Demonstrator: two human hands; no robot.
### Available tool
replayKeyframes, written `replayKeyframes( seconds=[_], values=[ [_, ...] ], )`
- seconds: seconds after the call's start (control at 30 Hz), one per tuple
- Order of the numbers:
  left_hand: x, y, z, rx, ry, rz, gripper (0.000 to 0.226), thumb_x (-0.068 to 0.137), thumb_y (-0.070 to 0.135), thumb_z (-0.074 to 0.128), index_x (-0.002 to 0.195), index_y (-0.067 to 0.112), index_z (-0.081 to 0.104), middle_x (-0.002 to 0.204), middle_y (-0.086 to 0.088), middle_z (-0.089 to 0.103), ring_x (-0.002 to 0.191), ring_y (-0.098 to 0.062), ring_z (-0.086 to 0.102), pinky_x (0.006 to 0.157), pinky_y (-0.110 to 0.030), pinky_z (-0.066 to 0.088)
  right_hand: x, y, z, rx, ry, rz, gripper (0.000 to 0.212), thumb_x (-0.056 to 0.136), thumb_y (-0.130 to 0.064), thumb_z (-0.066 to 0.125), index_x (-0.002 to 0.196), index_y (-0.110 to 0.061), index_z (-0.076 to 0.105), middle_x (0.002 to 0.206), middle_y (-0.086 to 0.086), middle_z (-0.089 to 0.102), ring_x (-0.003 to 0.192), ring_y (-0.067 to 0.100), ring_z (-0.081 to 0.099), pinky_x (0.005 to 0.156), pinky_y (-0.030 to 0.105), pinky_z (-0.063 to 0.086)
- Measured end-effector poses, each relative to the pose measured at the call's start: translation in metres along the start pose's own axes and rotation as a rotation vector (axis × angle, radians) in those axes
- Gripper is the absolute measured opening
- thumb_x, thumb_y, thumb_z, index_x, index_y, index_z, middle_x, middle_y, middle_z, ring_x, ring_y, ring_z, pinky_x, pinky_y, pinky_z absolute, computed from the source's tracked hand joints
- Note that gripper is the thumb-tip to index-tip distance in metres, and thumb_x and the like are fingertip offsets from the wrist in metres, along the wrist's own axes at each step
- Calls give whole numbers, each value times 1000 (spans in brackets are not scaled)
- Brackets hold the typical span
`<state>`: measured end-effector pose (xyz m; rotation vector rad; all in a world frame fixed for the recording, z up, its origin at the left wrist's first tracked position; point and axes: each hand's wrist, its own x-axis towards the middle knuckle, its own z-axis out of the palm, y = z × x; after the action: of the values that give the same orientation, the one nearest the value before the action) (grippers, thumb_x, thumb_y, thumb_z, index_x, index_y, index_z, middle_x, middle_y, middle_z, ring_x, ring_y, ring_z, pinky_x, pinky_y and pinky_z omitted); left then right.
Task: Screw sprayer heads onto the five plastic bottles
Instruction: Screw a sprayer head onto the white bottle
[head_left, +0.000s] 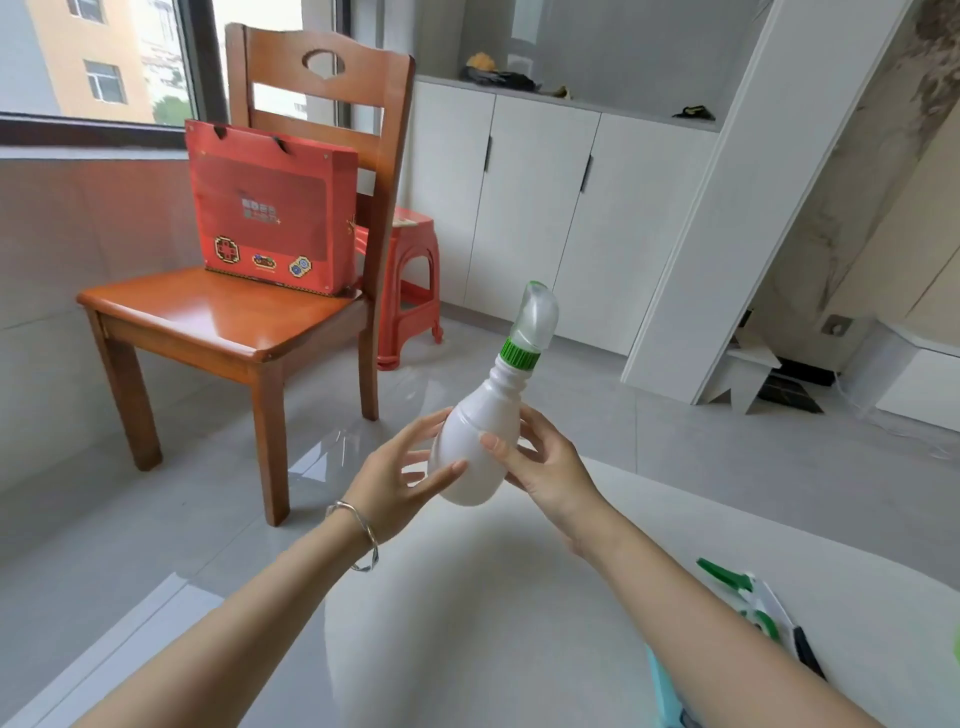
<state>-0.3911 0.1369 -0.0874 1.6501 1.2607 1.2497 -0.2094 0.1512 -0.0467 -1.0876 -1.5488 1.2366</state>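
A white plastic bottle (475, 447) is held in the air at the middle of the head view, tilted with its neck up and to the right. A sprayer head (531, 325) with a green collar and a pale top sits on its neck. My right hand (535, 465) grips the bottle's body from the right. My left hand (400, 475) touches the body from the left, fingers spread along it. A loose green and white sprayer head (748, 595) lies on the white surface at the lower right, beyond my right forearm.
A wooden chair (223, 317) stands ahead on the left with a red gift bag (270, 208) on its seat. A red plastic stool (410, 280) is behind it. White cabinets (540, 208) line the back wall. A white rounded table surface (493, 597) lies under my arms.
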Motion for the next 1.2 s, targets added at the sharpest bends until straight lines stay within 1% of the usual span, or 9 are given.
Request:
replayKeyframes(
  seconds=[0.1,0.4,0.5,0.6,0.77,0.93,1.0,1.1,1.2],
  values=[
    [11,-25,-7,44,-10,-16,53,69,60,62,119,55,47,120,17,62,114,-4,58,99,-31,48,18,17,9,15,-15,31,45,81,-31,70,123,-31,55,120,-18,62,114,9,60,97,36,51],
    [31,-57,-10,-44,-98,-84,59,70,57,60,125,44,46,125,3,63,116,-12,60,103,-41,45,37,50,21,3,57,54,52,69,-42,78,115,-40,55,123,-9,59,112,13,60,95,40,51],
    [29,-65,-11,-29,-118,-68,59,78,53,56,134,40,44,123,3,66,118,-9,59,106,-37,43,34,48,24,-70,40,33,55,74,-33,76,122,-40,49,119,-15,55,110,4,56,86,24,50],
    [23,-69,-11,-25,-82,-75,52,78,52,58,128,49,45,111,6,72,110,-10,63,103,-36,45,31,49,25,-108,27,12,58,76,-30,75,125,-40,45,116,-18,52,108,-3,52,76,12,44],
    [22,-71,-10,-26,-52,-99,55,73,56,62,125,50,48,110,6,71,107,-12,65,100,-34,47,32,50,21,-93,-28,22,60,78,-30,73,129,-42,44,127,-9,52,116,5,54,84,16,47],
    [20,-69,-8,-39,-17,-124,59,71,53,66,126,41,49,109,6,70,103,-12,66,88,-21,48,35,47,17,-101,-66,38,60,78,-35,72,130,-44,45,133,-6,52,119,9,54,98,29,47],
    [18,-68,-8,-12,-12,-118,63,73,51,68,131,38,47,116,6,67,107,-10,63,92,-25,47,32,47,16,-117,-63,41,67,78,-37,72,135,-44,39,136,-7,50,122,9,51,96,25,44],
    [9,-64,-7,12,62,-146,76,74,49,71,140,34,37,134,11,49,116,-10,53,98,-26,41,23,43,14,-115,2,68,74,78,-38,71,140,-42,30,141,-8,43,129,10,43,94,24,37],
    [-7,-50,-4,-9,197,-183,93,62,62,71,141,29,35,132,13,42,117,-10,46,93,-23,35,9,35,5,-110,39,78,70,80,-37,69,140,-39,34,141,-9,43,128,8,43,91,24,36]
  ],
)
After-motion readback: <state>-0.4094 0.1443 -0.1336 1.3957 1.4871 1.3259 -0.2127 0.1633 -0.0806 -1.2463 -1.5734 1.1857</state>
